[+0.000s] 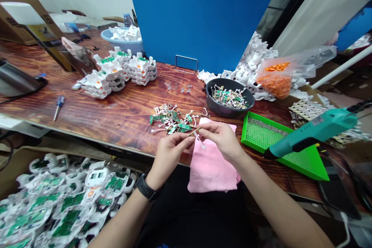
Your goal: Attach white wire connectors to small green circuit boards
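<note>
Between both hands, over the table's front edge, is a small circuit board [194,131] seen nearly edge-on, with thin wires ending in a white connector [204,147]. My left hand [172,151] pinches its left end between thumb and fingers; a black watch is on that wrist. My right hand [218,136] pinches the other end, where the wires hang down. Under my right hand lies a pink cloth [212,166], draped over the edge. Just beyond my fingers is a loose heap of small green boards with wires [171,118].
A dark bowl [213,105] of wired boards stands behind the cloth. To the right are a green tray [249,131] of screws and a teal electric screwdriver [314,130]. White housings [142,70] are stacked at left; a box [11,170] of housings sits below. A blue panel [203,15] stands behind.
</note>
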Demonstrator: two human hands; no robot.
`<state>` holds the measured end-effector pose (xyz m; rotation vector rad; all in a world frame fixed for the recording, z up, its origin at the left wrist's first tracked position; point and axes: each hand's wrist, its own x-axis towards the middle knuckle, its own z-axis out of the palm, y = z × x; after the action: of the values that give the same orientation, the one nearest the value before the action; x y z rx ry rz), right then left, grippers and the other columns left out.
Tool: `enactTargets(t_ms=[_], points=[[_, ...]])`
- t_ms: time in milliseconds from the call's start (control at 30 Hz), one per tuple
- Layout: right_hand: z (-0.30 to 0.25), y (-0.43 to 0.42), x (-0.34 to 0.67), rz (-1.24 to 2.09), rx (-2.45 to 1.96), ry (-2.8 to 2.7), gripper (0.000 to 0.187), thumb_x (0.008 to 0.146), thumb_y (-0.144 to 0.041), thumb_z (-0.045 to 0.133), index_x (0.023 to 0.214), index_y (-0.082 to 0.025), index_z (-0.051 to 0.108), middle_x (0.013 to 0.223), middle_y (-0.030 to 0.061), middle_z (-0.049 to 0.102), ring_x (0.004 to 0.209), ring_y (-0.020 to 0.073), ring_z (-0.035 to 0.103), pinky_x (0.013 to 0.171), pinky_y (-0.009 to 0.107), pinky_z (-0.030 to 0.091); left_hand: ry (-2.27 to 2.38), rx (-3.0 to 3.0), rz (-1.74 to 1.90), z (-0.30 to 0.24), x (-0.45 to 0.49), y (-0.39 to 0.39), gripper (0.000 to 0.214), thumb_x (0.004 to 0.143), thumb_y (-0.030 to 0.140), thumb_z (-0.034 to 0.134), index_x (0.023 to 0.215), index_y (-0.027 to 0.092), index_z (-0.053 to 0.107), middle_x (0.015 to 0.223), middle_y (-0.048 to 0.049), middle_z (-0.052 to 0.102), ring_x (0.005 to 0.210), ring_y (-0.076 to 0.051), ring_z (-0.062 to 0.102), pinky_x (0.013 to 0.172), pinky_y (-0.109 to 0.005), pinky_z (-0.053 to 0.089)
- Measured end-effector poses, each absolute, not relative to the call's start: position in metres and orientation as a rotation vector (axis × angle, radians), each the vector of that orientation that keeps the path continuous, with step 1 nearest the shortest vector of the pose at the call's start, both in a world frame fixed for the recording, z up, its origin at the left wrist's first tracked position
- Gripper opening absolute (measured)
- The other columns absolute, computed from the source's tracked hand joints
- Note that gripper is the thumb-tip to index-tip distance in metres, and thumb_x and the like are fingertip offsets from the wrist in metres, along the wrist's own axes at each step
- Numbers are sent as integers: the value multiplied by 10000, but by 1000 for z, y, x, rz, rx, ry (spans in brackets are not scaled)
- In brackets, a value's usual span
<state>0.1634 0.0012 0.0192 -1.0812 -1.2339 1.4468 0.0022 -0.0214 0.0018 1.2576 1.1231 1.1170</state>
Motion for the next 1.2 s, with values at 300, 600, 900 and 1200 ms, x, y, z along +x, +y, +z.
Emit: enactTargets(t_ms=[300, 600, 900, 1200], points=[[43, 56, 217, 424, -1271, -1312, 336, 787, -323, 564, 1069, -156, 639, 933, 94, 700, 777, 172, 642, 731, 329, 501, 1131, 1113, 1017, -2, 3, -17, 427, 686, 387, 682, 1052, 169, 644, 956, -53, 698, 764, -166, 632, 702, -265, 499], [10, 72, 208, -281, -1577, -2002, 283, 870, -282, 447, 1017, -154, 652, 939, 127, 646, 918, 241, 545, 785, 364, 424, 1159, 1073, 1006, -9, -5, -18, 488, 704, 407, 659, 1104, 132, 613, 918, -76, 686, 702, -154, 625, 664, -290, 516], [-29, 73, 201, 12, -1623, -2114, 177, 818, -249, 532, 765, -169, 681, 777, 96, 662, 622, 178, 589, 560, 290, 376, 1141, 1086, 1057, -12, -5, -26, 443, 726, 412, 631, 1078, 144, 627, 872, -71, 692, 650, -147, 621, 619, -277, 520], [6, -8, 173, -169, -890, -2395, 208, 826, -157, 540, 989, -214, 656, 887, 42, 695, 786, 161, 626, 708, 267, 444, 1003, 1172, 1189, -2, -4, -35, 281, 801, 342, 551, 966, 147, 668, 840, -47, 688, 728, -145, 621, 716, -265, 503]])
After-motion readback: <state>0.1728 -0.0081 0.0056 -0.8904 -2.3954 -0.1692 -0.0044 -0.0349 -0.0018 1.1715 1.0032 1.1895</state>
